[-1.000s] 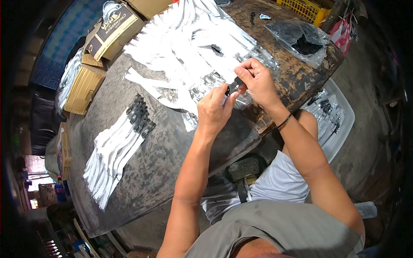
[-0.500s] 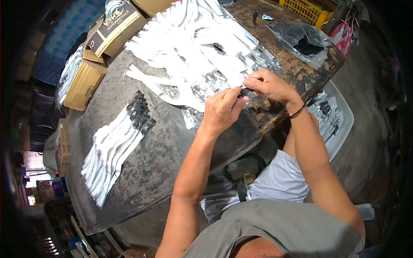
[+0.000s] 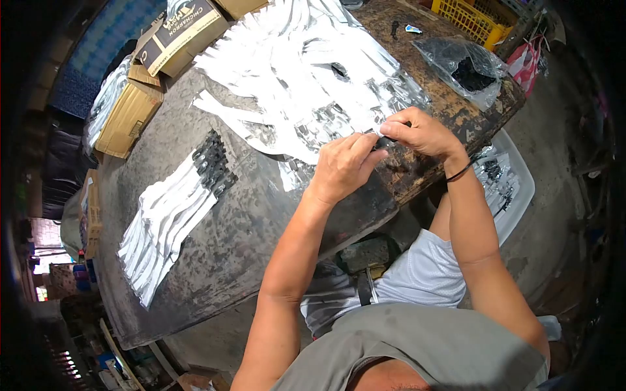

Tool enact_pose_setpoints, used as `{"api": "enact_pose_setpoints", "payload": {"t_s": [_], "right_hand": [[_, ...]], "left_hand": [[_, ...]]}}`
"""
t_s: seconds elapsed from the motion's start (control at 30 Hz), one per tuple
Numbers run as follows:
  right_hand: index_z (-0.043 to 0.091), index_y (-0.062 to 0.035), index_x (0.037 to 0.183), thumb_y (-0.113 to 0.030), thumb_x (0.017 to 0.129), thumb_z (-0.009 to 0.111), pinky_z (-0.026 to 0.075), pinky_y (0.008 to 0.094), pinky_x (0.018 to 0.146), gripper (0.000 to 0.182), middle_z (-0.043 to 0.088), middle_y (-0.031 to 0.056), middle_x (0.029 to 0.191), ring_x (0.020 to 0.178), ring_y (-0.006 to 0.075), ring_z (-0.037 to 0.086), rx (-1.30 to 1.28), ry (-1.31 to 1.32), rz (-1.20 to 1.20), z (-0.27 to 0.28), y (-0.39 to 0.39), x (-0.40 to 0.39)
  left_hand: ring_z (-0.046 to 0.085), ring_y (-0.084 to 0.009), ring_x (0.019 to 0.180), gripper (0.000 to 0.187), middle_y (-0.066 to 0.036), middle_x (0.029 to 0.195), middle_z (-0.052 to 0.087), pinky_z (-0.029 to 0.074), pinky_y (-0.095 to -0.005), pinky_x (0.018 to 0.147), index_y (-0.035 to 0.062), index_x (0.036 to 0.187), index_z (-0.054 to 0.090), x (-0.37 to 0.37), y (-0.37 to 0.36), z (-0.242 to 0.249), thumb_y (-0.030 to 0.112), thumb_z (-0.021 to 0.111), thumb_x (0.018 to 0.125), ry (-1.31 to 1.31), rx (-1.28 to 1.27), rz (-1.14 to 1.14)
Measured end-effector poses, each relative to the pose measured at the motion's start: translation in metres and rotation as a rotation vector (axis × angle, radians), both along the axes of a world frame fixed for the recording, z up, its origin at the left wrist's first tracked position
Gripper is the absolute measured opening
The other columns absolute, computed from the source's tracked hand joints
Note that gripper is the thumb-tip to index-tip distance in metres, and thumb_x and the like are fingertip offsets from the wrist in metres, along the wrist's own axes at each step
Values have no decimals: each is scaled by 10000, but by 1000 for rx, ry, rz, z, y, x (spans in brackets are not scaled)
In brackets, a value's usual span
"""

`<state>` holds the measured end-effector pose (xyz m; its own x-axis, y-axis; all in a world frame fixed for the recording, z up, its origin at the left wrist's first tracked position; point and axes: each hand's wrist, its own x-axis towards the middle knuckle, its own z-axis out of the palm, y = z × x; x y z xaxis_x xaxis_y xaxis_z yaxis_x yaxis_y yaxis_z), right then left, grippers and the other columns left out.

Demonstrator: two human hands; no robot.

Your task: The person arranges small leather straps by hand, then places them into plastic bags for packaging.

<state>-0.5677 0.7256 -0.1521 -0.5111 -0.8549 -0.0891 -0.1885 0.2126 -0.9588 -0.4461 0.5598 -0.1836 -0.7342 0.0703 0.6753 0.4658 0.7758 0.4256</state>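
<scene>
My left hand point(image 3: 345, 166) and my right hand point(image 3: 422, 133) meet over the table's front edge, thumbs and fingers pinched on a small black plastic piece point(image 3: 386, 141). Most of that piece is hidden by the fingers, so its exact kind I cannot tell. Just beyond the hands spreads a big heap of white straps point(image 3: 306, 72), with shiny ends towards me. Off to the left lies a bundle of white straps point(image 3: 171, 212), whose far ends carry black plastic pieces point(image 3: 212, 164).
Cardboard boxes point(image 3: 179, 39) stand at the back left. A clear plastic bag point(image 3: 460, 68) with black items lies on the table's point(image 3: 254, 221) right part, near a yellow crate point(image 3: 466, 19). Beside my leg is a translucent tub point(image 3: 520, 195) holding small dark and shiny pieces.
The view has shifted slightly. Both hands keep their pinch on the small black piece, with only slight finger movement.
</scene>
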Motion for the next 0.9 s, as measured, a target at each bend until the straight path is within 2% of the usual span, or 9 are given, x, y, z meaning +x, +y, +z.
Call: {"api": "enact_pose_setpoints", "payload": {"t_s": [0.03,0.13,0.23,0.33,0.43,0.63,0.8,0.9], "right_hand": [[584,0,719,-260,935,596,337,274,526,338,462,-41,606,588,60,382,19,-17,-6,0,1,1],[586,-3,721,-265,940,589,352,272,542,342,464,-38,609,601,67,400,-205,157,-192,-24,-23,20],[577,5,717,-270,943,583,364,279,550,356,470,-31,619,612,76,412,-128,99,-197,-19,-22,17],[610,24,778,-279,942,586,371,287,555,345,493,-21,638,629,78,428,-99,86,-181,-11,-13,6],[645,29,837,-289,941,593,372,285,553,338,504,-25,645,628,76,435,-72,85,-192,-9,-13,6],[666,23,877,-282,936,605,359,264,551,317,504,-36,659,628,63,421,-54,41,-158,-10,-11,5],[669,21,872,-273,934,612,352,257,551,306,501,-42,660,628,59,412,-63,27,-164,-4,-9,9],[673,22,878,-284,935,611,354,255,560,317,506,-42,675,643,57,414,-77,43,-77,-7,-7,4]], "left_hand": [[628,-265,630,214,-91,733,624,491,-363,551,57,920,636,-1,-3,-3,141,759,767,-10,4,33],[632,-268,626,210,-72,743,629,496,-368,545,80,906,620,-3,-18,-11,176,752,775,-15,12,140],[650,-275,680,255,-102,779,650,510,-355,586,55,961,650,-2,-19,-8,159,775,764,-71,43,147],[657,-263,701,323,-99,814,659,522,-350,608,57,998,653,-3,-14,-5,200,797,745,15,95,117],[658,-254,710,380,-94,845,663,529,-345,624,61,1029,655,-3,-19,-7,228,811,726,-42,44,146],[657,-242,701,345,-88,857,665,525,-335,602,59,1004,664,-1,-16,-3,199,808,724,-62,-2,136],[653,-239,681,291,-88,837,672,523,-332,594,54,985,671,-2,-12,-6,131,788,730,30,19,87],[656,-242,681,271,-92,837,681,526,-333,600,50,981,671,-5,-14,-7,97,770,734,77,-9,46]]}}
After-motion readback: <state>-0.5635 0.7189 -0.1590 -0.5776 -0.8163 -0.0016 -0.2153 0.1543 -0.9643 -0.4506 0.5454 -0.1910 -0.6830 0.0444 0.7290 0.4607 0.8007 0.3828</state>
